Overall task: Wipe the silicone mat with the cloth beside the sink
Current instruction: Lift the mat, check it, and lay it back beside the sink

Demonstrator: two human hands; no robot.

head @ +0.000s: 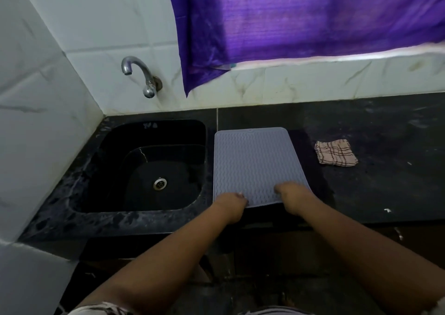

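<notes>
Your fingers gripped the near edge of the silicone mat — left hand and right hand both pinching it beside the black sink, empty but for its drain. The checked cloth lay apart — on the counter.

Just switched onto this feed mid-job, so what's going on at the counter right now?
A person stands at a dark counter with both hands on the near edge of the grey silicone mat, which lies flat just right of the black sink. The left hand is at the near-left corner, the right hand towards the near-right. The checked cloth lies folded and untouched on the counter, right of the mat. Wiping has not begun.
</notes>
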